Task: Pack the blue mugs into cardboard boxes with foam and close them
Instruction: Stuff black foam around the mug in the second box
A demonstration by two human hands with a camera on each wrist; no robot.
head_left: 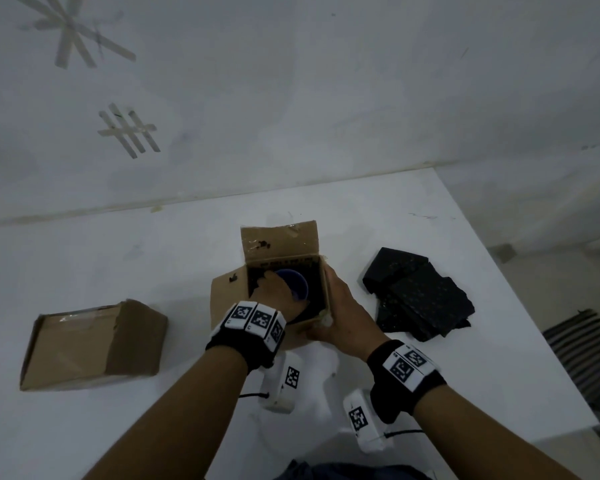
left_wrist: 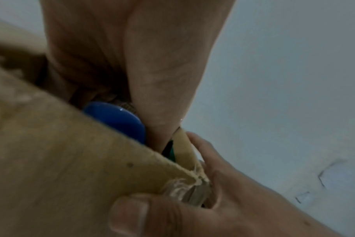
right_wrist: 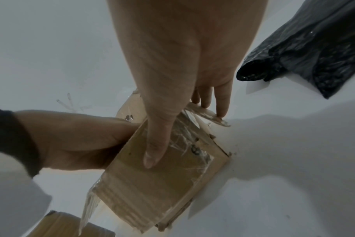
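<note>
An open cardboard box [head_left: 281, 242] stands in the middle of the white table [head_left: 430, 375], lined with black foam. A blue mug [head_left: 300, 289] sits upright inside it. My left hand [head_left: 271, 287] reaches down into the box and holds the mug [left_wrist: 116, 118] between thumb and fingers; its fingertips are hidden. My right hand [head_left: 331, 308] grips the box's near right corner, with the thumb [right_wrist: 154, 149] on the front wall [right_wrist: 152, 192] and the fingers down the right side.
A second cardboard box [head_left: 90, 344] lies on the table to the left. A loose pile of black foam sheets [head_left: 420, 296] lies to the right of the open box. The table's right edge and a striped mat [head_left: 589, 362] are beyond it.
</note>
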